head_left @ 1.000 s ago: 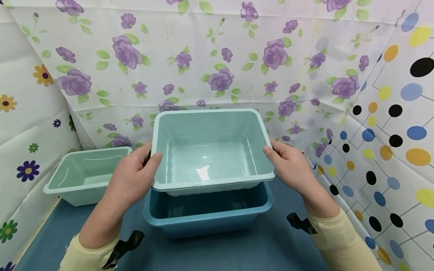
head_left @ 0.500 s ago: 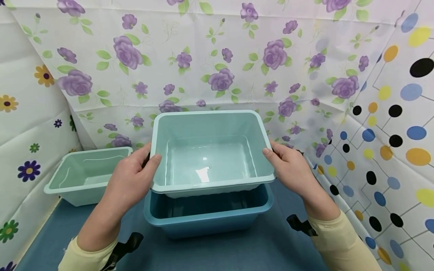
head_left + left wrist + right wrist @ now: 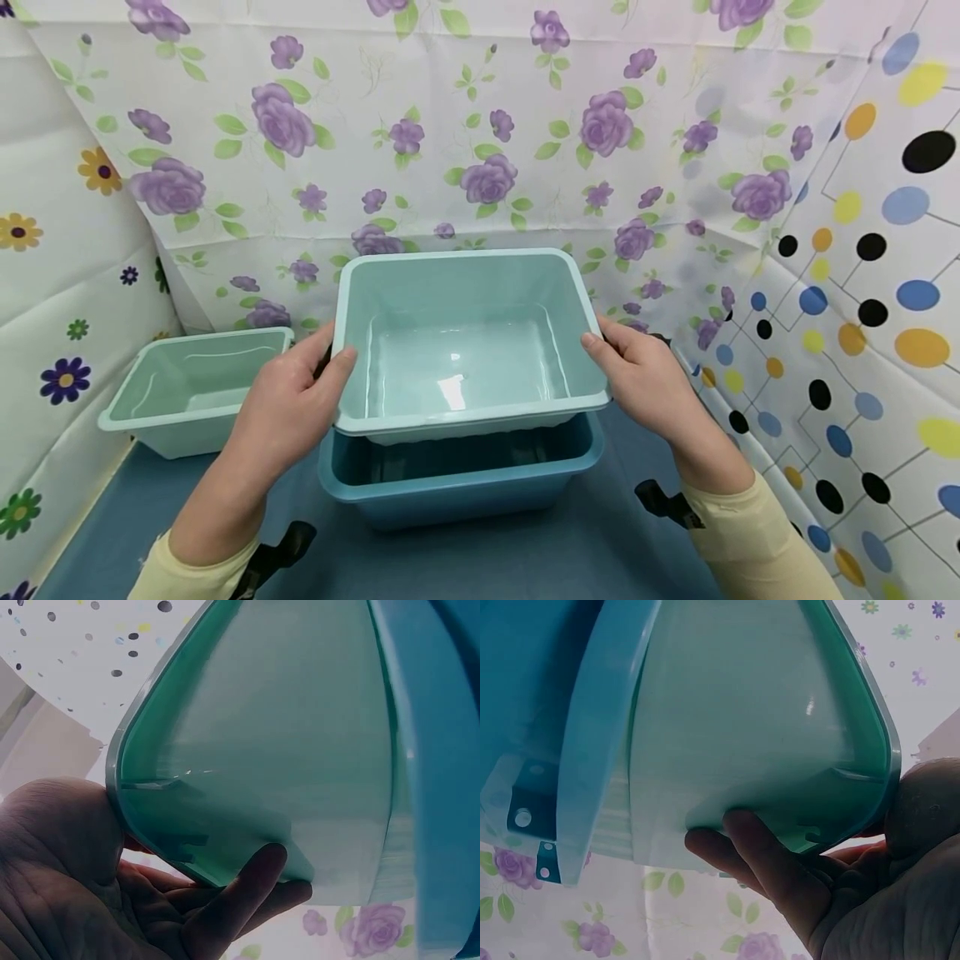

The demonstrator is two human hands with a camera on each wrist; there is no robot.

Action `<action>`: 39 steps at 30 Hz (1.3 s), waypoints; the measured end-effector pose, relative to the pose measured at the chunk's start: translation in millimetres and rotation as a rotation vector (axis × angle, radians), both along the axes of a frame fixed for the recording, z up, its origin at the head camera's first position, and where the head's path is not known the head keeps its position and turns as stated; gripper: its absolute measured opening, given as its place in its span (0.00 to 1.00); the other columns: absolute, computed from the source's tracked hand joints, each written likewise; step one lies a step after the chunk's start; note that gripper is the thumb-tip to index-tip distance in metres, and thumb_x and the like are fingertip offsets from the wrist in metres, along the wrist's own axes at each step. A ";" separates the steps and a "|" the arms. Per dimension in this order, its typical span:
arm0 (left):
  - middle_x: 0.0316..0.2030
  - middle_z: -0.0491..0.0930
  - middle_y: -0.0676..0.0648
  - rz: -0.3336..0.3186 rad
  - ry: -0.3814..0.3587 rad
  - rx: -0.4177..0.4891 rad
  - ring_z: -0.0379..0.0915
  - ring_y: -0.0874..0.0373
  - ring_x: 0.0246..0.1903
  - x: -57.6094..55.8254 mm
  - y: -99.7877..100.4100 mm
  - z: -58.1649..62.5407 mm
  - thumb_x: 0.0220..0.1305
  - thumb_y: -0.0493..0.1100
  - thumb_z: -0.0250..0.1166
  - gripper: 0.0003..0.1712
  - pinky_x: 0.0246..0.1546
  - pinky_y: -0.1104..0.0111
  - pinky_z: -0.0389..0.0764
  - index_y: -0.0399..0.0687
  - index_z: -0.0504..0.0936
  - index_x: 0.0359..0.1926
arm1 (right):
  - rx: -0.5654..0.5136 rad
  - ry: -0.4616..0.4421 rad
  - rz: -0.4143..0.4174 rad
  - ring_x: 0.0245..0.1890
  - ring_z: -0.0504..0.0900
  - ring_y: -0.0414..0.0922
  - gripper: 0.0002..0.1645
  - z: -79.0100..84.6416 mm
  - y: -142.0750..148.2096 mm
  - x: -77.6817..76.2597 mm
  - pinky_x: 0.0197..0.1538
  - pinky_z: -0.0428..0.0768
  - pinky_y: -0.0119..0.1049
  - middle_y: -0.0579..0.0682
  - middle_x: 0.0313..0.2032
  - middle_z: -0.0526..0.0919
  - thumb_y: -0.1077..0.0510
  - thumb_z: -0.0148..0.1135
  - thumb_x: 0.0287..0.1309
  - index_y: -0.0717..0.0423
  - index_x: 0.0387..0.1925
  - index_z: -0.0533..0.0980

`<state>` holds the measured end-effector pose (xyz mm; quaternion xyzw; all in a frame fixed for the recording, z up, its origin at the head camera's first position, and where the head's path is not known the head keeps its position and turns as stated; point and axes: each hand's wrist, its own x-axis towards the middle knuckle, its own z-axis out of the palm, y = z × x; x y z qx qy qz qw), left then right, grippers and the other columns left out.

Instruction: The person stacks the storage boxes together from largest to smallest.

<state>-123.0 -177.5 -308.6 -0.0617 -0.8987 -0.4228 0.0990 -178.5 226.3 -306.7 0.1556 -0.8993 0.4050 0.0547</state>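
Observation:
Both my hands hold a light aqua plastic basin [image 3: 465,358] by its short sides, tipped so that its inside faces me. My left hand [image 3: 288,404] grips the left rim, thumb over the edge; in the left wrist view, fingers [image 3: 251,889] reach along the outer wall. On the opposite rim my right hand [image 3: 645,375] has the same grip, its fingers [image 3: 761,855] under the side in the right wrist view. Below stands a darker blue basin [image 3: 465,487] on the table, its opening partly covered by the aqua one, whose bottom edge overlaps its mouth.
A smaller pale green basin [image 3: 172,429] stands on the blue tabletop [image 3: 480,567] at the left. Flower-printed cloth [image 3: 450,108] hangs behind, and a dotted cloth [image 3: 862,350] bounds the right side.
The aqua basin has come down slightly toward the blue one, with both hands keeping their grip. The blue and green basins stay in place.

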 end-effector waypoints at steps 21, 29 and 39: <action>0.73 0.79 0.37 0.004 -0.016 -0.021 0.87 0.43 0.59 7.6 -1.3 1.0 0.90 0.60 0.52 0.37 0.54 0.42 0.89 0.53 0.59 0.90 | 0.002 0.026 0.016 0.55 0.91 0.54 0.34 -2.0 0.7 6.4 0.54 0.90 0.58 0.57 0.66 0.87 0.42 0.53 0.89 0.49 0.85 0.69; 0.72 0.80 0.38 0.013 -0.009 -0.032 0.87 0.43 0.59 10.9 -1.3 3.6 0.90 0.60 0.52 0.37 0.55 0.41 0.88 0.55 0.60 0.89 | 0.010 0.023 0.017 0.55 0.91 0.54 0.34 -2.0 0.5 9.1 0.54 0.90 0.57 0.57 0.68 0.86 0.43 0.53 0.89 0.51 0.85 0.68; 0.73 0.79 0.37 0.024 -0.022 -0.049 0.87 0.42 0.60 13.4 -1.4 4.2 0.90 0.60 0.52 0.38 0.56 0.40 0.88 0.54 0.59 0.89 | 0.011 0.013 0.015 0.55 0.91 0.53 0.34 -1.8 -1.0 10.7 0.55 0.89 0.58 0.57 0.66 0.87 0.42 0.54 0.89 0.53 0.84 0.69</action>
